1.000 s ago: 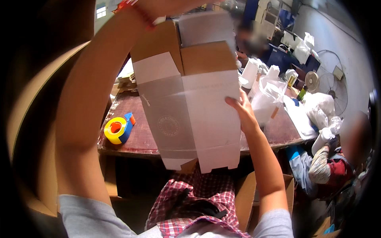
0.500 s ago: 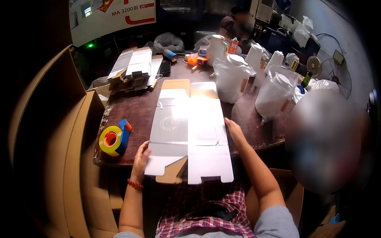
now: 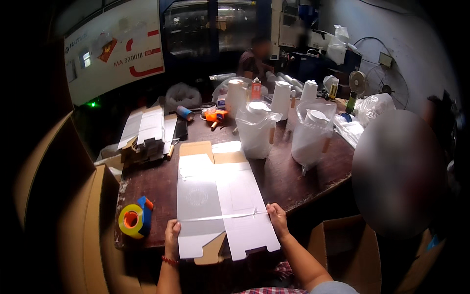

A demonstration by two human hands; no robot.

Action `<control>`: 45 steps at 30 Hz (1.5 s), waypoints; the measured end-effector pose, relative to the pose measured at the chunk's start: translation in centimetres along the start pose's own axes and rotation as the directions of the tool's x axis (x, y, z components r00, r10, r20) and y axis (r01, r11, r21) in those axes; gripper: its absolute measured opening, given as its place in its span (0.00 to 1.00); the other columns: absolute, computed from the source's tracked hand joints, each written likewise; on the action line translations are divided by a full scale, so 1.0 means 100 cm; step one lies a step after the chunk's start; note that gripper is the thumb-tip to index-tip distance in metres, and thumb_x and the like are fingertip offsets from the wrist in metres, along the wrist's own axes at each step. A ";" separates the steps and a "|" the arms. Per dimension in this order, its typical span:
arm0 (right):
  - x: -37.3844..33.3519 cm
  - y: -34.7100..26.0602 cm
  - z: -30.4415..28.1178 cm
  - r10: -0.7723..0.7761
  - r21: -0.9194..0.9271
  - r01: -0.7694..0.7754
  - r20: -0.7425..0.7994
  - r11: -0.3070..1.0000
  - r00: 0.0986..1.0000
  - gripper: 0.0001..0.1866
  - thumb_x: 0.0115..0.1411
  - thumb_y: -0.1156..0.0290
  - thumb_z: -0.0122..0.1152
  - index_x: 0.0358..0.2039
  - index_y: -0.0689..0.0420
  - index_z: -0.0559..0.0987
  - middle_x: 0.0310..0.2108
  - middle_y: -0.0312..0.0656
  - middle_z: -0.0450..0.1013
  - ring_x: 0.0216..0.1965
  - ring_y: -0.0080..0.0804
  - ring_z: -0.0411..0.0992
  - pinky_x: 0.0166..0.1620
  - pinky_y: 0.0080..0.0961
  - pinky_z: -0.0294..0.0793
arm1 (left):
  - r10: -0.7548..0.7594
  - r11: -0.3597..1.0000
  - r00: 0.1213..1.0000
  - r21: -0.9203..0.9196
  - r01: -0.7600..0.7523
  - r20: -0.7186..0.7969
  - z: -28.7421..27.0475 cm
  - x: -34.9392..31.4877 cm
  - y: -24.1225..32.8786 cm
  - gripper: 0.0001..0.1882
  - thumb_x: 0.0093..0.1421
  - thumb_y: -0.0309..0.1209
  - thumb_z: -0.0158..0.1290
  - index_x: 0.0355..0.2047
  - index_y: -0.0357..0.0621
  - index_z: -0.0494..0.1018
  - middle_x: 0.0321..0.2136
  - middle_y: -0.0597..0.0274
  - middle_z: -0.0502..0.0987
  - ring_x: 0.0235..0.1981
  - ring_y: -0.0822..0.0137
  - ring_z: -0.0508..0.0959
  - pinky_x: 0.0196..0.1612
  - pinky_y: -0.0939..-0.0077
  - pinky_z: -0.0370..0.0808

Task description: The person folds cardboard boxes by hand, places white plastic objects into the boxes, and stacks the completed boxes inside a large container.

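Observation:
A flattened white cardboard box with brown flaps lies in front of me, its near end overhanging the table edge. A thin tie string with a small knot crosses it. At the left edge, level with the string, my left hand is closed, with a red bead bracelet on its wrist. My right hand is closed on the right edge beside the string's other end. Whether the fingers also pinch the string, I cannot tell.
A yellow tape roll in a dispenser stands at the table's left. Behind lies a stack of flattened boxes. White jugs, including a bagged jug, stand across the back. Open cartons flank the table. Another person sits beyond.
My view has tilted up, so the table sits lower in the picture. My right hand has come nearer along the box's right edge and closed there; my left hand has closed at the left edge.

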State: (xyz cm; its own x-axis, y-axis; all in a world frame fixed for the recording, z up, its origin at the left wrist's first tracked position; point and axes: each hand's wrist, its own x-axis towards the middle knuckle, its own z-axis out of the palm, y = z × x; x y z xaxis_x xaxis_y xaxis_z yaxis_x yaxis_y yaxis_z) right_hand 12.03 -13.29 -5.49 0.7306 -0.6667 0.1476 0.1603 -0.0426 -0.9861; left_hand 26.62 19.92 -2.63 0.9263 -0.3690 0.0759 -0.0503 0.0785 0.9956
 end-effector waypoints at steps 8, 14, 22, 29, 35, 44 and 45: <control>-0.062 -0.026 -0.013 0.057 0.084 -0.056 -0.004 0.995 0.998 0.13 0.68 0.63 0.52 0.28 0.54 0.70 0.23 0.25 0.60 0.26 0.12 0.56 0.29 0.13 0.56 | 0.169 0.980 0.983 0.115 -0.161 -0.067 -0.006 -0.060 -0.016 0.25 0.65 0.50 0.46 0.39 0.35 0.68 0.33 0.64 0.68 0.34 0.75 0.70 0.41 0.80 0.69; -0.104 -0.042 -0.037 -0.165 -0.129 0.177 0.100 0.976 0.981 0.16 0.65 0.67 0.56 0.22 0.62 0.71 0.22 0.36 0.63 0.25 0.23 0.62 0.29 0.23 0.62 | 0.097 0.972 0.995 0.214 -0.095 0.002 -0.015 -0.124 0.011 0.24 0.67 0.46 0.44 0.38 0.32 0.72 0.41 0.55 0.71 0.41 0.69 0.72 0.48 0.77 0.67; -0.164 -0.069 -0.060 -0.216 -0.283 0.261 0.178 0.923 0.960 0.16 0.62 0.71 0.57 0.17 0.62 0.71 0.18 0.42 0.64 0.19 0.34 0.63 0.24 0.29 0.62 | -0.057 0.991 0.997 0.126 0.051 0.043 -0.004 -0.178 0.053 0.22 0.69 0.47 0.45 0.24 0.44 0.64 0.24 0.75 0.62 0.25 0.78 0.59 0.27 0.80 0.58; -0.231 -0.075 -0.109 0.092 -0.054 -0.075 0.478 0.996 0.873 0.17 0.62 0.71 0.59 0.16 0.61 0.71 0.19 0.36 0.70 0.21 0.23 0.67 0.25 0.25 0.65 | -0.492 0.871 0.829 0.148 0.469 0.267 -0.075 -0.236 0.091 0.16 0.67 0.41 0.49 0.27 0.43 0.69 0.23 0.70 0.66 0.25 0.76 0.64 0.28 0.77 0.60; -0.130 -0.113 -0.112 0.197 -0.137 -0.178 0.138 0.974 0.971 0.16 0.65 0.65 0.57 0.23 0.60 0.76 0.19 0.32 0.70 0.19 0.15 0.66 0.23 0.15 0.64 | 0.376 0.910 0.796 0.026 -0.414 -0.475 -0.091 -0.136 0.208 0.14 0.69 0.39 0.44 0.44 0.40 0.69 0.42 0.58 0.70 0.44 0.70 0.68 0.48 0.71 0.63; 0.027 -0.003 -0.022 -0.073 -0.064 0.076 0.051 0.995 0.996 0.16 0.67 0.60 0.55 0.40 0.62 0.76 0.32 0.36 0.73 0.32 0.21 0.71 0.36 0.20 0.71 | 0.437 0.885 0.895 0.221 -0.410 -0.089 -0.017 0.039 0.090 0.07 0.68 0.31 0.47 0.34 0.42 0.71 0.32 0.63 0.75 0.30 0.76 0.74 0.36 0.80 0.73; 0.033 0.014 -0.012 -0.089 -0.067 0.094 0.070 0.993 0.994 0.16 0.67 0.59 0.55 0.39 0.62 0.77 0.31 0.36 0.72 0.32 0.21 0.70 0.36 0.20 0.71 | 0.328 0.898 0.945 0.306 -0.316 0.012 -0.043 0.059 0.029 0.07 0.68 0.31 0.49 0.34 0.42 0.71 0.31 0.63 0.75 0.28 0.78 0.73 0.34 0.82 0.72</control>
State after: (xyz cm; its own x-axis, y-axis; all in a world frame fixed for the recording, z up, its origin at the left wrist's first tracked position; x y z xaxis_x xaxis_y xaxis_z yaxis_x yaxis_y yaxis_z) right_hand 13.88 -16.47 -6.51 0.7578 -0.6068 0.2400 0.1832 -0.1552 -0.9708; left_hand 33.53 21.91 0.51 0.8540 -0.3340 0.3988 -0.4520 -0.0968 0.8868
